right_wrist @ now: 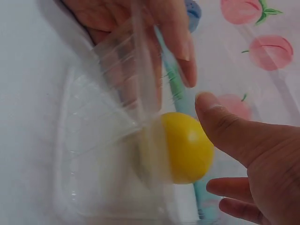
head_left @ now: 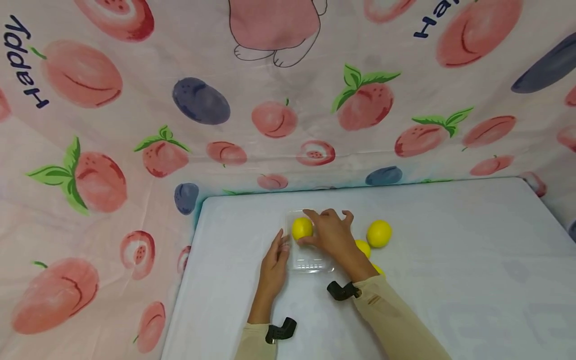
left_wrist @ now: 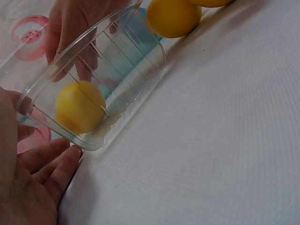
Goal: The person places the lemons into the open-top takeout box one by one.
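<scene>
One lemon (head_left: 302, 228) inside the clear plastic box (head_left: 309, 262), at its far end, on the white table (head_left: 450, 260); right hand (head_left: 332, 234) spread over it, fingers (right_wrist: 174, 42) straight above the fruit, thumb at its side, no firm pinch plainly shown. Left hand (head_left: 274, 260) flat and relaxed against the box's left wall, fingers (left_wrist: 51, 164) straight. Three more lemons close by on the right, one (head_left: 379, 233) in the open, two (head_left: 362, 247) half hidden behind the right wrist; fruit-print cloth (head_left: 135, 125) draped behind and along the left.

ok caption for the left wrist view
Round yellow lemon lying inside a clear plastic tray, left hand beside it.
</scene>
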Demonstrator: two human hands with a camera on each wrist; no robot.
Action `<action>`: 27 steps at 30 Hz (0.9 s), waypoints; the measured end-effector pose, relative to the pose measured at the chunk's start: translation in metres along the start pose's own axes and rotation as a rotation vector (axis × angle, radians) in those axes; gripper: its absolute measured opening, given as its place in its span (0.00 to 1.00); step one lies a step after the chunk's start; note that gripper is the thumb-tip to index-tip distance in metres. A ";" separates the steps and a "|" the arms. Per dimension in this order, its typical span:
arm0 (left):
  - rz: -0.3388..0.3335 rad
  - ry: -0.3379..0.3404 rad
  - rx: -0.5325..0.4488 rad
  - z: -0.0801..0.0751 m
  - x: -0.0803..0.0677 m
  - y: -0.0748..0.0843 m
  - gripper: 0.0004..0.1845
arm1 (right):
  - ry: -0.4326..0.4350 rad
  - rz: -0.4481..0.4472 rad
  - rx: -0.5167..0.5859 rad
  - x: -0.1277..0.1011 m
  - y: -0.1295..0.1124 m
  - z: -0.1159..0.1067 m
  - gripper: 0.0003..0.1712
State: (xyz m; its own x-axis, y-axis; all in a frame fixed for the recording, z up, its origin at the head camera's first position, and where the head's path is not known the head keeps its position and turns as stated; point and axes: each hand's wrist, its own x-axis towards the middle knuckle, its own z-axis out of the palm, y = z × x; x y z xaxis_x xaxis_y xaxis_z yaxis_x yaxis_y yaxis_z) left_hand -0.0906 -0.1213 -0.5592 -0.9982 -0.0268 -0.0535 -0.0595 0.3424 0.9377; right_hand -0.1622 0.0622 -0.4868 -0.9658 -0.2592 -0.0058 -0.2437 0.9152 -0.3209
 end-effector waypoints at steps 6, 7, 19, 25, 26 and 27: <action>0.005 -0.001 0.010 0.000 0.000 0.000 0.28 | 0.035 -0.002 0.058 -0.011 0.009 -0.018 0.49; 0.002 0.000 0.013 0.000 0.000 0.000 0.28 | 0.040 -0.002 0.070 -0.013 0.011 -0.021 0.48; -0.006 -0.006 -0.005 0.002 -0.002 0.001 0.28 | 0.157 0.094 0.254 -0.043 0.053 -0.051 0.43; -0.003 -0.005 0.000 0.001 -0.002 0.000 0.28 | 0.220 0.121 0.319 -0.054 0.072 -0.062 0.42; -0.005 -0.004 0.000 0.001 -0.002 0.000 0.28 | 0.233 0.121 0.331 -0.055 0.076 -0.064 0.41; -0.006 -0.003 0.000 0.000 -0.002 0.000 0.28 | 0.249 0.121 0.343 -0.057 0.079 -0.065 0.41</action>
State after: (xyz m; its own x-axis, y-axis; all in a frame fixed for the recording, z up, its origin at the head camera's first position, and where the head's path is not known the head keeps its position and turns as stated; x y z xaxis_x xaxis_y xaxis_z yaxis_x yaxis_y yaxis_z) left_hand -0.0883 -0.1209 -0.5591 -0.9978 -0.0259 -0.0607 -0.0658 0.3427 0.9371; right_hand -0.1322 0.1698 -0.4505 -0.9877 -0.0361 0.1521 -0.1248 0.7681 -0.6281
